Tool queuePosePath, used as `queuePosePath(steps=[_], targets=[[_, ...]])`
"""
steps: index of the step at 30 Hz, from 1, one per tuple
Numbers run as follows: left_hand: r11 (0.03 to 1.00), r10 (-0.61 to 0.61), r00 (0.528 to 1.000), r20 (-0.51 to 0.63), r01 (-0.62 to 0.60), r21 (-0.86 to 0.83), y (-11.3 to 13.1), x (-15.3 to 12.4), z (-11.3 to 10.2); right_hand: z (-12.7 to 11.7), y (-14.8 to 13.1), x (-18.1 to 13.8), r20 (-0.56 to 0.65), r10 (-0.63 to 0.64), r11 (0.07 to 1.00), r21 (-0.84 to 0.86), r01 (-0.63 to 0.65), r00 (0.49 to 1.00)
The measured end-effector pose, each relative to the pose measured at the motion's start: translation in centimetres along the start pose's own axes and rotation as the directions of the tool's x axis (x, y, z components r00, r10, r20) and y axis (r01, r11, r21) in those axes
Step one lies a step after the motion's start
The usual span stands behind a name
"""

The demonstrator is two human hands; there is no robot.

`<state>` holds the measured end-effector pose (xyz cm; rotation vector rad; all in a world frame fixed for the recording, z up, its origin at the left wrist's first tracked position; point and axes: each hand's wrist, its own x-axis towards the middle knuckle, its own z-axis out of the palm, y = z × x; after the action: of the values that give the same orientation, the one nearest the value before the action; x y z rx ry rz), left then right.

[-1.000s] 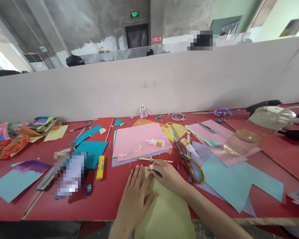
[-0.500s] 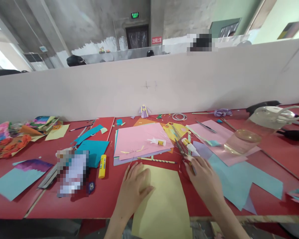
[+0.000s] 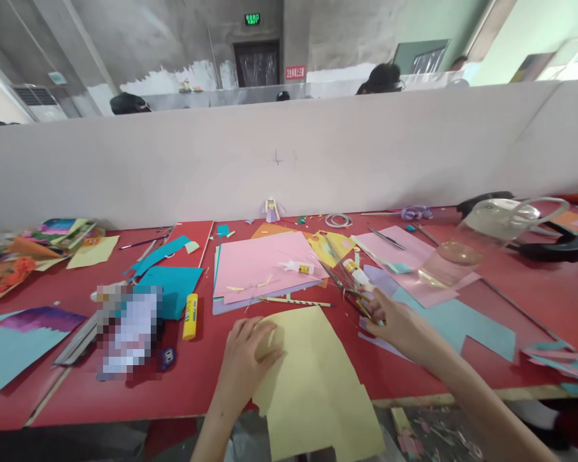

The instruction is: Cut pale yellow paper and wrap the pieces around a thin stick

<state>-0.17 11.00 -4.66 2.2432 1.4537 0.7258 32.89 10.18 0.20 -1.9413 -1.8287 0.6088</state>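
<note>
A sheet of pale yellow paper (image 3: 318, 378) lies in front of me, its near end hanging past the table edge. My left hand (image 3: 250, 353) grips its left side, thumb on top and fingers curled at the upper corner. My right hand (image 3: 388, 317) is closed round the handles of a pair of scissors (image 3: 349, 290), whose blades point away and to the left. Just beyond the yellow sheet lies a striped pencil (image 3: 296, 301). Behind it, a small glue bottle (image 3: 298, 267) rests on a stack of pink paper (image 3: 255, 263).
To the left are a yellow glue stick (image 3: 190, 316), teal paper (image 3: 171, 289) and a small blue sharpener-like object (image 3: 168, 357). At right stand a clear pitcher (image 3: 450, 263) and cut light-blue paper (image 3: 481, 327). A paper dress figure (image 3: 271, 210) stands by the white partition (image 3: 197, 167).
My right hand has taken the scissors by the handles and drawn them slightly toward the right. The yellow sheet has turned a little, its near end swinging right. The view has shifted slightly.
</note>
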Motion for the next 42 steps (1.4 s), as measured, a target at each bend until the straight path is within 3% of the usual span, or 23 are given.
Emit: queuePosePath(steps=[2, 4, 10, 14, 18, 23, 28, 30, 34, 37, 42], targets=[[1.0, 0.002, 1.0, 0.003, -0.002, -0.009, 0.1, 0.0, -0.1, -0.5, 0.4, -0.4, -0.001, 0.041, 0.95, 0.309, -0.038, 0.999], [1.0, 0.007, 1.0, -0.006, -0.007, -0.021, 0.0, 0.0, 0.0, -1.3, 0.2, -1.0, 0.028, 0.085, 0.831, 0.549, -0.086, 0.996], [0.999, 0.016, 0.999, -0.041, -0.018, -0.039, -0.5, -0.2, 0.2, -1.7, -2.1, -2.4, 0.058, 0.015, 0.501, 0.863, -0.058, 0.998], [0.998, 0.019, 0.998, -0.053, -0.022, -0.058, -0.2, -0.2, -0.1, 0.4, -2.8, -2.7, 0.018, -0.045, 0.345, 0.939, -0.001, 0.999], [0.995, 0.007, 0.998, -0.056, -0.013, -0.1, 0.1, -0.3, -0.6, 1.6, -3.8, -2.4, -0.005, -0.008, 0.314, 0.95, 0.007, 1.0], [0.988, -0.025, 0.999, -0.046, 0.018, -0.155, 0.2, -0.7, -0.8, 1.2, -5.7, -2.1, 0.036, -0.039, 0.257, 0.966, -0.024, 0.999], [0.972, -0.062, 0.998, -0.032, 0.053, -0.231, 0.2, -1.1, -0.8, 1.8, -6.3, -2.9, -0.005, -0.022, -0.062, 0.998, 0.004, 1.0], [0.958, -0.056, 0.998, -0.024, 0.047, -0.283, 0.3, -1.1, -0.9, 2.2, -6.2, -3.1, 0.009, -0.01, -0.13, 0.991, -0.01, 1.0], [0.911, -0.106, 0.993, -0.044, 0.079, -0.404, 0.2, -1.1, -1.3, 2.8, -6.2, -2.8, 0.001, 0.017, -0.133, 0.991, 0.001, 1.0], [0.843, -0.22, 0.972, -0.079, 0.148, -0.517, -0.3, -1.2, -1.6, 3.3, -6.5, -2.6, -0.013, 0.071, -0.114, 0.993, 0.021, 0.997], [0.642, -0.467, 0.879, -0.096, 0.262, -0.72, -1.7, -1.8, -1.1, 5.2, -7.1, -4.2, 0.021, 0.007, 0.069, 0.997, -0.022, 1.0]])
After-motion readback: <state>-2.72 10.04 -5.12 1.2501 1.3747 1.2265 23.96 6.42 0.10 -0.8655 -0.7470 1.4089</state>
